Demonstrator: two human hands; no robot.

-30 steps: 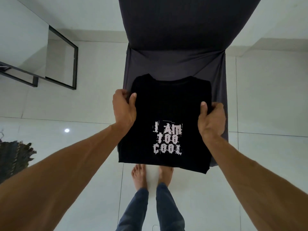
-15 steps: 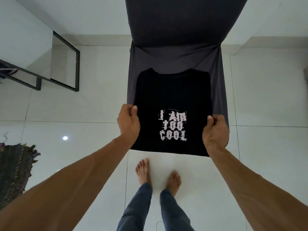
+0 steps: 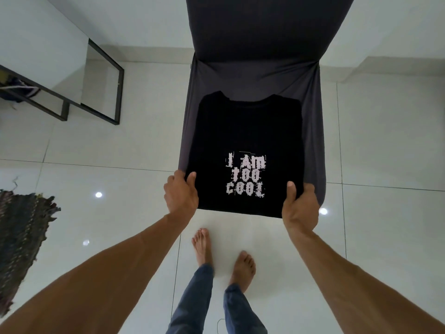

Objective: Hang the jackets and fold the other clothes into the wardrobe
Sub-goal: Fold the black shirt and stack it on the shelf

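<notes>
A folded black T-shirt (image 3: 248,131) with the white print "I AM TOO COOL" lies flat on the seat of a chair in a dark grey cover (image 3: 311,131), collar toward the backrest. My left hand (image 3: 180,195) grips the shirt's near left corner, thumb on top. My right hand (image 3: 299,208) grips the near right corner the same way. The shirt's near edge hangs slightly past the seat's front edge.
White glossy tiles cover the floor. A black-framed glass table (image 3: 106,80) stands at the left back. A dark woven rug (image 3: 21,242) lies at the left edge. My bare feet (image 3: 224,254) stand just in front of the chair.
Both hands have slid from the shirt's sides down to its near corners. The shirt now lies flatter and further onto the seat. My feet have stepped back a little.
</notes>
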